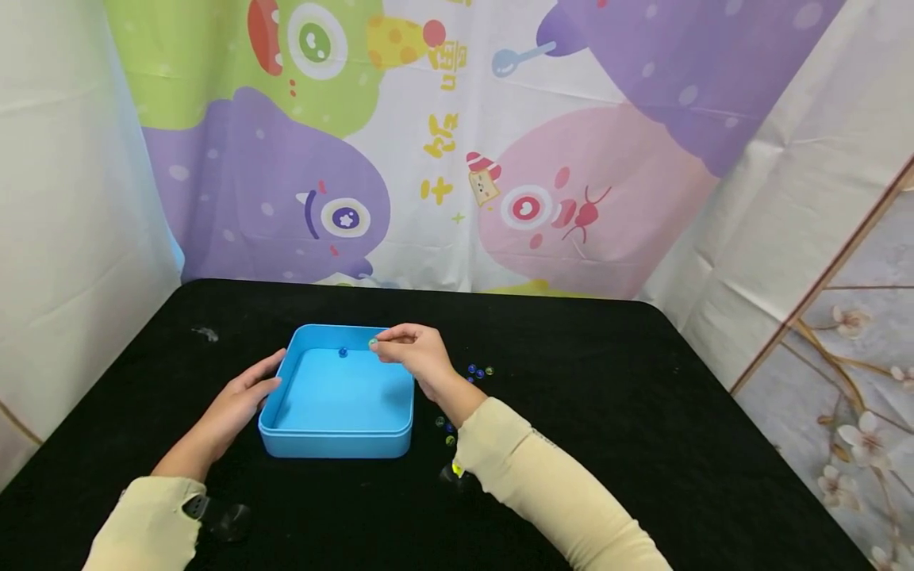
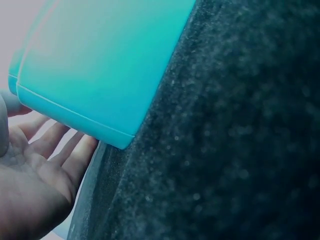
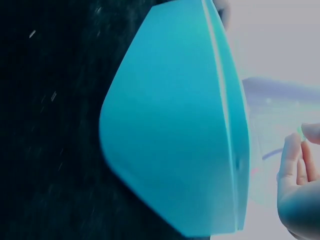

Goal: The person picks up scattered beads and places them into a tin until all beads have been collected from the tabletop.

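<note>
A light blue, open-topped rectangular box [image 1: 336, 444] stands on the black-covered table. My left hand [image 1: 239, 400] rests at its left side, thumb by the rim; in the left wrist view the left hand's fingers [image 2: 50, 140] lie extended along the outer wall. Above the box's back right part, my right hand [image 1: 417, 357] pinches a small greenish glass marble [image 1: 373, 342] between thumb and fingertips. The right wrist view shows the right hand [image 3: 300, 185] at its edge, beyond the box wall [image 3: 170, 120]. One blue marble [image 1: 343, 352] lies inside the box near the back wall.
Several blue and greenish marbles lie right of the box, one greenish marble [image 1: 489, 371] among them. More, including a yellow-green marble [image 1: 450, 441], lie partly behind the right forearm. A small clear object [image 1: 205, 334] is at the back left. A cartoon-printed curtain [image 1: 428, 238] hangs behind the table.
</note>
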Demonstrator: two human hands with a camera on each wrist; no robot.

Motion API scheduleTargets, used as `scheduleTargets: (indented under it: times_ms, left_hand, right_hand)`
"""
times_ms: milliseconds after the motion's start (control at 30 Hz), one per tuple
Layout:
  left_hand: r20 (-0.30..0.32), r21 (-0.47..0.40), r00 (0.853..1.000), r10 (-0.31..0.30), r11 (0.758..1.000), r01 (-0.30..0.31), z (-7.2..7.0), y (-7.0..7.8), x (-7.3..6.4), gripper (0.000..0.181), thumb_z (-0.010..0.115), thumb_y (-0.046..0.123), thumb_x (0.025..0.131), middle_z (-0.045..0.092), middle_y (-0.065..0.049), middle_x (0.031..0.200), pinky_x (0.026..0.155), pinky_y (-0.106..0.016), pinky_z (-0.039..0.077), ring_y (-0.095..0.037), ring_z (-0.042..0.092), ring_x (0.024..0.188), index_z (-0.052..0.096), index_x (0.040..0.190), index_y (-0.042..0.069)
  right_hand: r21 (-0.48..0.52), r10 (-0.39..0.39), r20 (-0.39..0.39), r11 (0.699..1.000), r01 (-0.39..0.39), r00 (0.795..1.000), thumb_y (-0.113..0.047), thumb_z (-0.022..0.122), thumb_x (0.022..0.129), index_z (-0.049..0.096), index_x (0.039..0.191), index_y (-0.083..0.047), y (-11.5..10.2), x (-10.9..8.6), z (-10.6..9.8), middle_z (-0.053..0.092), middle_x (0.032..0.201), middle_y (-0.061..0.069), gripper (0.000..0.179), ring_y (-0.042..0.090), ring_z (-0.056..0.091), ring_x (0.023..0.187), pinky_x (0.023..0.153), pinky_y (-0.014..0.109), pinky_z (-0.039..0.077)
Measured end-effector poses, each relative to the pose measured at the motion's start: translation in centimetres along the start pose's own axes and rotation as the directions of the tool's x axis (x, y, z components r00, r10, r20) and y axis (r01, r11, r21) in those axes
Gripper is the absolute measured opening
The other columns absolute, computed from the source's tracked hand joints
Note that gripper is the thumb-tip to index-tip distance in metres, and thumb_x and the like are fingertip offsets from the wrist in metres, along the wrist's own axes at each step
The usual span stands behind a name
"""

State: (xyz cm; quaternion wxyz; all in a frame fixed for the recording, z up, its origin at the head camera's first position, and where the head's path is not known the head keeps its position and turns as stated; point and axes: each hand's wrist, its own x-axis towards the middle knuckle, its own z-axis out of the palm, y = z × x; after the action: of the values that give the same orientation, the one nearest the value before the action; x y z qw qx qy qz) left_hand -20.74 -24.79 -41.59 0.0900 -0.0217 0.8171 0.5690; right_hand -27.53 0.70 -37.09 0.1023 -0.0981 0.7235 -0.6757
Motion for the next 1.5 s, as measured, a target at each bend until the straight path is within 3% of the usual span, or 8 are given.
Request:
scheduleTargets:
  times_ms: [200, 433, 700, 1000, 1267, 1500]
  left_hand:
    - [0.002, 0.001, 1.0, 0.001, 1.0, -0.001, 0.1, 0.0, 0.0, 0.056, 0.029, 0.029, 0.102, 0.0, -0.023, 0.153, 0.102, -0.063, 0.022, -0.048, 0.009, 0.134, 0.007, 0.151, 0.013]
    - [-0.003, 0.002, 1.0, 0.008, 1.0, -0.008, 0.1, 0.2, 0.0, 0.055, 0.029, 0.027, 0.102, 0.001, -0.023, 0.152, 0.103, -0.062, 0.022, -0.048, 0.01, 0.134, 0.006, 0.15, 0.012]
    - [-0.001, -0.009, 1.0, 0.019, 1.0, -0.019, -0.3, -0.1, -0.4, 0.057, 0.03, 0.031, 0.102, 0.001, -0.024, 0.152, 0.103, -0.063, 0.022, -0.049, 0.009, 0.134, 0.007, 0.15, 0.012]
    - [0.002, -0.015, 1.0, 0.012, 1.0, -0.012, -0.3, 0.0, -0.3, 0.058, 0.031, 0.033, 0.101, 0.0, -0.023, 0.153, 0.103, -0.063, 0.02, -0.048, 0.008, 0.134, 0.006, 0.15, 0.012]
    - [0.003, -0.019, 1.0, 0.006, 1.0, -0.006, -0.1, 0.0, -0.3, 0.058, 0.03, 0.031, 0.101, -0.001, -0.022, 0.153, 0.103, -0.063, 0.021, -0.049, 0.009, 0.134, 0.006, 0.151, 0.013]
    - [0.013, -0.034, 1.0, 0.011, 0.999, -0.011, 0.1, 0.1, -0.1, 0.058, 0.031, 0.03, 0.101, -0.001, -0.022, 0.153, 0.103, -0.063, 0.02, -0.049, 0.008, 0.134, 0.006, 0.15, 0.013]
  right_hand:
    - [0.038, -0.007, -0.01, 0.999, 0.008, 1.0, -0.011, 0.074, 0.08, 0.069, 0.093, -0.001, -0.5, -0.3, 1.7, 0.068, 0.084, 0.005, 0.018, 0.017, 0.066, 0.076, 0.082, 0.033, 0.053]
    - [-0.003, 0.02, -0.031, 1.0, -0.02, 0.999, -0.012, 0.073, 0.081, 0.069, 0.094, -0.003, -0.2, -0.3, 1.4, 0.068, 0.085, 0.004, 0.017, 0.016, 0.066, 0.077, 0.085, 0.038, 0.051]
    - [-0.018, 0.017, -0.042, 1.0, -0.018, 0.999, -0.01, 0.07, 0.083, 0.068, 0.097, 0.0, 1.2, -0.8, -2.1, 0.068, 0.088, 0.006, 0.018, 0.018, 0.065, 0.078, 0.087, 0.044, 0.05]
    - [-0.035, 0.029, -0.139, 0.999, -0.034, 0.99, -0.008, 0.069, 0.083, 0.066, 0.101, 0.004, 2.6, -1.5, -6.8, 0.068, 0.089, 0.006, 0.022, 0.016, 0.064, 0.076, 0.089, 0.046, 0.048]
    - [-0.022, 0.063, -0.231, 0.997, -0.07, 0.971, -0.006, 0.069, 0.082, 0.065, 0.104, 0.006, 3.8, -2.0, -10.4, 0.067, 0.087, 0.005, 0.025, 0.035, 0.06, 0.09, 0.087, 0.045, 0.049]
    - [-0.02, 0.122, -0.302, 0.991, -0.134, 0.946, -0.006, 0.068, 0.083, 0.063, 0.108, 0.008, 4.9, -1.9, -13.4, 0.067, 0.091, 0.004, 0.029, 0.027, 0.061, 0.089, 0.087, 0.041, 0.049]
